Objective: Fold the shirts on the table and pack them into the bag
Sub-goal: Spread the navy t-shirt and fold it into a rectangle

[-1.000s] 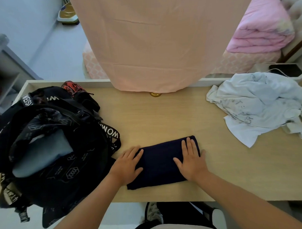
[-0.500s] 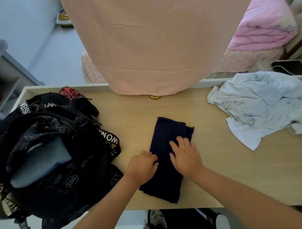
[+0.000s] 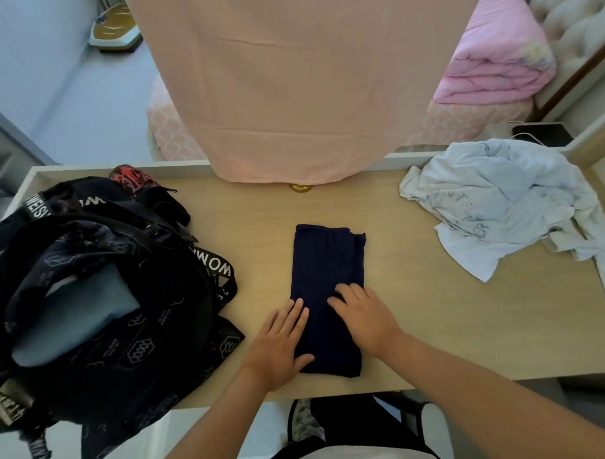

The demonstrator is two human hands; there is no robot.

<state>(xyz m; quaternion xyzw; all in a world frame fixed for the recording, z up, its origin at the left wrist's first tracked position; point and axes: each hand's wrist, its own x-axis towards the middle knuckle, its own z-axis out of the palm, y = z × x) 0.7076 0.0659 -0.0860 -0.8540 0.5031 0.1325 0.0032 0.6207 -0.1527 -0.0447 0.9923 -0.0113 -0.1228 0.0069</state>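
- I see the desk [image 3: 435,327] carrying everything.
- The black backpack [image 3: 90,288] gapes open at the desk's left edge.
- A crumpled white shirt [image 3: 499,215] lies at the far right corner.
- The folded navy shirt [image 3: 326,263] lies mid-desk, reaching the front edge.
- The right hand [image 3: 366,316] presses flat on it, fingers extended.
- The left hand [image 3: 281,343] lies flat along its left side, fingers straight, gripping nothing.

Peach cloth [image 3: 289,92] hangs far centre; small gold object [image 3: 300,187] just below its hem. Folded pink quilt [image 3: 497,57] on bed [image 3: 462,120], far right. Scale [image 3: 116,29] on floor [image 3: 101,99], far left.
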